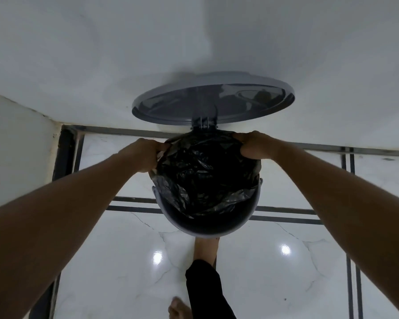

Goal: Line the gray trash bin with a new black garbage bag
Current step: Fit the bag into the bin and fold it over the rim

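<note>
Head view, frame centre: your left hand and right hand grip the black garbage bag at the far edge of the gray trash bin. Step: seating the mouth. Next, fold the near edge over the rim.

Gray trash bin, lid raised; black garbage bag inside, edge gripped by left hand and right hand.

The scene is appearing dim and grayish, with two overhead lights reflecting as small bright glare spots on the glossy marble floor. Wide-angle distortion is bending the floor lines and stretching the forearms at the edges. The open bin lid is casting a soft shadow on the white wall, and fine detail is rendering slightly soft.
</note>
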A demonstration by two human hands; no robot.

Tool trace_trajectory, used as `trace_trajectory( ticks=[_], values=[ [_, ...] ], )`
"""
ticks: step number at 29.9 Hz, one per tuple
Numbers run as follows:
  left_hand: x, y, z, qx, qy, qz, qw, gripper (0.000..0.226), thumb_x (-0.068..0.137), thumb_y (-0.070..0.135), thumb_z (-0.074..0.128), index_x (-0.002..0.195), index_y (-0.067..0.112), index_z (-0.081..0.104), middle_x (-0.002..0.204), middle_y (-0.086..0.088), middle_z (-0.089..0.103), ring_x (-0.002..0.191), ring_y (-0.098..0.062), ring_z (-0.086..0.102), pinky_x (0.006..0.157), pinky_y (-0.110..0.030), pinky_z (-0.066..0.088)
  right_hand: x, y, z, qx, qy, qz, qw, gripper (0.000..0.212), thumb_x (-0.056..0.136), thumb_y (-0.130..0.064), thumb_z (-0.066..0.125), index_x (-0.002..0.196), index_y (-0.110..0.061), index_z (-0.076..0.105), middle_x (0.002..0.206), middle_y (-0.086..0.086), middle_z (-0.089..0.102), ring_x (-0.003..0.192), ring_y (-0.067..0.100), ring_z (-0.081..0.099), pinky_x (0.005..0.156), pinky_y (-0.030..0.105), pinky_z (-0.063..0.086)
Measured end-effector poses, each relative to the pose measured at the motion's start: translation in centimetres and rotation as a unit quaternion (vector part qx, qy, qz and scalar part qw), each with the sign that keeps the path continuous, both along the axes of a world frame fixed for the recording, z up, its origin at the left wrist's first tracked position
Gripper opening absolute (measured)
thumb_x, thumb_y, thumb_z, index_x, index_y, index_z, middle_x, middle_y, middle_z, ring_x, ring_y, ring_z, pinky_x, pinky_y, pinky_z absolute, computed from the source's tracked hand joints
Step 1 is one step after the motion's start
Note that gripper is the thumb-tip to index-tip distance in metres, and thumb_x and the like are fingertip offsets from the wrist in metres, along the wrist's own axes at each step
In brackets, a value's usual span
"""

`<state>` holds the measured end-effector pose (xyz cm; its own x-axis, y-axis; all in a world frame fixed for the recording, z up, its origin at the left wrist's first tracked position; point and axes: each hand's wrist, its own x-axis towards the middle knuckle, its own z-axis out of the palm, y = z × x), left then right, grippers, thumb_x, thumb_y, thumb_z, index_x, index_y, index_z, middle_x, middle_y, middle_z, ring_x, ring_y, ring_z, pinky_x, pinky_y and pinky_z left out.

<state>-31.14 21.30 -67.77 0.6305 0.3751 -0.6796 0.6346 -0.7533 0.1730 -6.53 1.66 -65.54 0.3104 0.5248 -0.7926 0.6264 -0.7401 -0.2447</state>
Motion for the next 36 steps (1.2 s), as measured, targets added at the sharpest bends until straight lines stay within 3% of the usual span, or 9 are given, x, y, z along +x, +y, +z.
trace_trajectory(
  ticks=[3,6,11,16,21,24,26,31,36],
  values=[
    [-0.6,-0.6,-0.3,-0.038,-0.033,0.135,0.990,0.065,0.084,0.004,0.054,0.133,0.045,0.065,0.121,-0.009,0.071,0.081,-0.022,0.063,0.059,-0.026,0.052,0.7,-0.7,0.2,-0.033,0.106,-0.161,0.981,0.067,0.072,0.000,0.041,0.132,-0.021,0.060,0.100,0.011,0.052,0.089,0.029,0.045,0.064,0.032,0.039],
    [-1.0,-1.6,-0.7,-0.148,0.003,0.267,0.952,0.065,0.086,0.002,0.046,0.128,0.047,0.066,0.103,-0.005,0.070,0.075,-0.019,0.061,0.052,-0.025,0.051,1.0,-2.5,0.3,-0.008,0.182,-0.341,0.922,0.036,0.061,-0.008,0.044,0.093,-0.012,0.060,0.092,0.007,0.040,0.085,0.025,0.033,0.062,0.030,0.030],
    [-3.3,-1.2,-0.2,-0.253,-0.108,0.512,0.814,0.040,0.082,0.001,0.066,0.096,0.035,0.083,0.078,0.001,0.073,0.072,-0.013,0.064,0.065,-0.028,0.044,0.5,-5.8,-1.1,0.052,0.194,-0.481,0.853,0.044,0.079,-0.004,0.048,0.109,-0.016,0.078,0.092,0.000,0.055,0.077,0.016,0.046,0.063,0.028,0.036],
    [-4.9,-3.1,-0.5,-0.169,-0.136,0.471,0.855,0.022,0.086,0.014,0.072,0.088,0.034,0.082,0.070,0.002,0.075,0.064,-0.013,0.066,0.056,-0.027,0.056,-0.6,-8.3,-1.9,0.103,0.186,-0.551,0.807,0.016,0.086,-0.013,0.068,0.093,-0.017,0.083,0.087,0.000,0.067,0.071,0.015,0.050,0.056,0.023,0.036],
    [-6.1,-4.4,0.1,-0.337,-0.082,0.587,0.732,0.019,0.083,0.035,0.075,0.096,0.021,0.078,0.087,0.002,0.072,0.085,-0.020,0.067,0.076,-0.036,0.048,-1.5,-9.3,-1.5,0.090,0.218,-0.581,0.779,0.009,0.086,-0.025,0.063,0.081,-0.019,0.068,0.081,0.000,0.059,0.060,0.014,0.043,0.055,0.026,0.036],
    [-7.6,-5.8,0.2,-0.374,-0.175,0.577,0.704,0.030,0.082,0.015,0.084,0.109,0.025,0.080,0.094,0.006,0.075,0.093,-0.016,0.069,0.080,-0.036,0.048,-2.0,-10.1,-1.0,0.080,0.224,-0.535,0.810,0.020,0.082,-0.044,0.073,0.092,-0.026,0.074,0.092,-0.006,0.065,0.081,0.014,0.054,0.071,0.032,0.044],
    [-8.2,-6.7,0.5,-0.361,-0.229,0.605,0.671,0.047,0.075,-0.001,0.086,0.115,0.023,0.079,0.095,0.003,0.071,0.087,-0.015,0.067,0.072,-0.033,0.048,-2.5,-10.8,-1.2,0.101,0.193,-0.521,0.826,0.022,0.085,-0.035,0.078,0.106,-0.027,0.075,0.098,-0.005,0.070,0.094,0.015,0.059,0.080,0.035,0.046],
    [-8.9,-9.3,0.5,-0.319,-0.237,0.624,0.673,0.043,0.079,0.000,0.080,0.115,0.025,0.079,0.093,0.001,0.073,0.074,-0.014,0.059,0.057,-0.029,0.038,-3.8,-12.5,-1.3,0.177,0.186,-0.605,0.754,0.022,0.093,-0.012,0.070,0.106,-0.026,0.060,0.089,0.000,0.071,0.079,0.016,0.063,0.073,0.031,0.050],
    [-8.9,-9.0,0.5,-0.380,-0.202,0.718,0.546,0.028,0.076,0.012,0.073,0.102,0.017,0.081,0.084,0.001,0.066,0.072,-0.016,0.061,0.065,-0.028,0.048,-3.9,-12.7,-1.0,0.141,0.217,-0.665,0.700,0.019,0.091,-0.013,0.064,0.093,-0.020,0.082,0.093,-0.002,0.076,0.090,0.017,0.069,0.077,0.034,0.053]
  ],
)
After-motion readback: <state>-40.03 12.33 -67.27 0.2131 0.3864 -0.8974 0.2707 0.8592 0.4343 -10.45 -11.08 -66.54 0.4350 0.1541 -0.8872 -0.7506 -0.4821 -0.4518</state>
